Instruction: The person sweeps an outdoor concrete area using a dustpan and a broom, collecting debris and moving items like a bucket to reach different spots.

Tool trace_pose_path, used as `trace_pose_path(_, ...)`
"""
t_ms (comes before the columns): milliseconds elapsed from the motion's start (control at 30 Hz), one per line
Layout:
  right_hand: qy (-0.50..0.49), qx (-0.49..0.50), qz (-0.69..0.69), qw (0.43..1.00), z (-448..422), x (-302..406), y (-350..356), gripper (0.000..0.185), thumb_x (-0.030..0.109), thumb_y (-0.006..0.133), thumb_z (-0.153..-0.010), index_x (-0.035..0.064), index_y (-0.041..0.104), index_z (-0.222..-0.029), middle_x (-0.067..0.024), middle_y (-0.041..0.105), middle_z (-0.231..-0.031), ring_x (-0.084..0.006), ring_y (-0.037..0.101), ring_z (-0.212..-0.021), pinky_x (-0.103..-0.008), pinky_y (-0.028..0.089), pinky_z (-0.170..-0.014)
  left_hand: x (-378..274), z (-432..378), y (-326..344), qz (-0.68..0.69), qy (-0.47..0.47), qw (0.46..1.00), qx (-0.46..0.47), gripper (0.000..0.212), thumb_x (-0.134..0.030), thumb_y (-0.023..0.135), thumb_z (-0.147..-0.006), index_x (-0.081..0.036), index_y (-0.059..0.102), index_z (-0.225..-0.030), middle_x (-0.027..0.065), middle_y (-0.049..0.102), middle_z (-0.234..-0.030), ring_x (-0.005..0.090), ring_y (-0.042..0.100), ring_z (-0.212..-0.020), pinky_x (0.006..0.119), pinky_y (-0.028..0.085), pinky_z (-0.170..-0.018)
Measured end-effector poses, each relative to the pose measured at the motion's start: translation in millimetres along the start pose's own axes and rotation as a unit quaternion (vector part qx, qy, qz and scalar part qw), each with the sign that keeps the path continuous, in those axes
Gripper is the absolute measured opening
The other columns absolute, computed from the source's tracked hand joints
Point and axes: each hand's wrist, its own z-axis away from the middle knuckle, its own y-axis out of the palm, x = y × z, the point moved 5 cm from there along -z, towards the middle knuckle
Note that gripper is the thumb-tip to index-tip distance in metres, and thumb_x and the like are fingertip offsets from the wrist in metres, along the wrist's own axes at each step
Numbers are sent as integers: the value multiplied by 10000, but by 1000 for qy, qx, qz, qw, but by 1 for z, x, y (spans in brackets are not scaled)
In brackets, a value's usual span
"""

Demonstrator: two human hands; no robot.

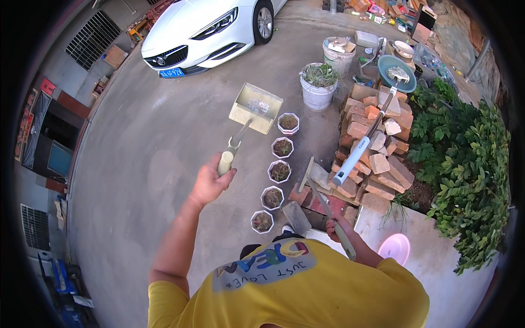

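My left hand (212,180) grips the pale green handle end of a long-handled dustpan (256,108). The cream pan, toothed along one side, holds some light-coloured scraps over the concrete. At the lower right, my right hand (341,229) is closed around a greenish-grey pole with a narrow toothed head (307,174), which lies beside the grey and red bricks. Between the two tools, several white octagonal pots (279,171) with soil and dry plant bits form a row.
A brick pile (369,143) with a blue-handled mop (356,160) across it stands at right, beside leafy shrubs (471,164). Beyond the pots are a bucket of weeds (318,92), another bucket (339,57) and a blue basin (406,80). A white car (197,28) is parked at the top; a pink basin (394,249) sits lower right.
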Motion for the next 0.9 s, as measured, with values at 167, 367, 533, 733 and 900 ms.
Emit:
trace_pose_path(167,-1,86,-85,993,-21,-4,-3,164,177,436,-746,80,373,-629,37,365,-486,-61,385,-396,-191,328,-365,-45,-117,10,-188,143,970,58,239,-183,537,-702,-28,423,-844,148,533,-606,284,535,-548,362,413,-518)
trace_pose_path(367,-52,105,-180,977,-62,-4,13,179,175,443,-739,84,370,-603,39,355,-491,-60,365,-397,-190,329,-374,-54,-251,100,-413,266,859,147,259,-205,532,-694,-48,398,-849,175,537,-767,334,515,-734,408,411,-636)
trace_pose_path(533,-86,152,-253,952,-91,5,27,189,157,454,-739,80,369,-589,34,355,-490,-62,361,-395,-188,319,-372,-15,-307,175,-526,311,743,272,209,-152,445,-736,-42,469,-911,142,567,-809,288,556,-768,381,445,-645)
trace_pose_path(733,-113,171,-335,920,-110,7,59,162,157,435,-759,87,376,-626,42,331,-495,-60,350,-388,-189,300,-362,79,-350,212,-523,347,655,421,180,-128,432,-721,-24,511,-845,140,578,-783,271,567,-742,387,451,-615)
trace_pose_path(900,-167,121,-350,914,-136,10,130,117,148,410,-775,96,468,-861,39,330,-513,-55,348,-396,-187,282,-352,138,-351,185,-480,366,565,563,178,-112,527,-619,-26,574,-768,159,579,-742,280,572,-649,375,458,-560)
